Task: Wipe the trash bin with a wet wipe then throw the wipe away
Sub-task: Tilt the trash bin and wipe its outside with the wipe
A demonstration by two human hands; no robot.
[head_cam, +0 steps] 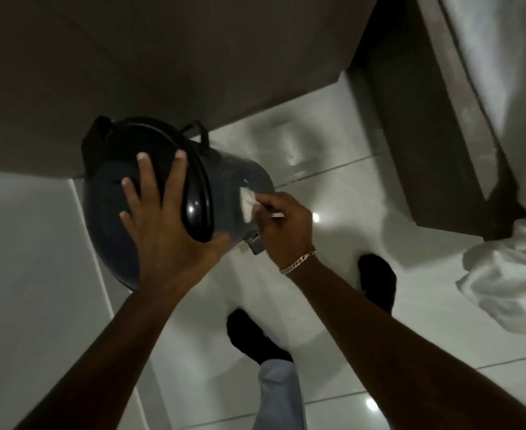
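A dark round trash bin [230, 181] with a black lid is tilted toward me over the white tiled floor. My left hand [165, 218] lies spread over the lid and its rim, holding the bin. My right hand [283, 225] pinches a small white wet wipe [247, 203] and presses it against the bin's side wall. A metal pedal [255, 243] sticks out at the bin's base, just below my right hand.
A brown cabinet front [162, 72] rises behind the bin. A dark bed frame [435, 135] with white bedding [503, 274] hanging down stands at the right. My two dark shoes [376, 283] are on the glossy floor tiles below the bin.
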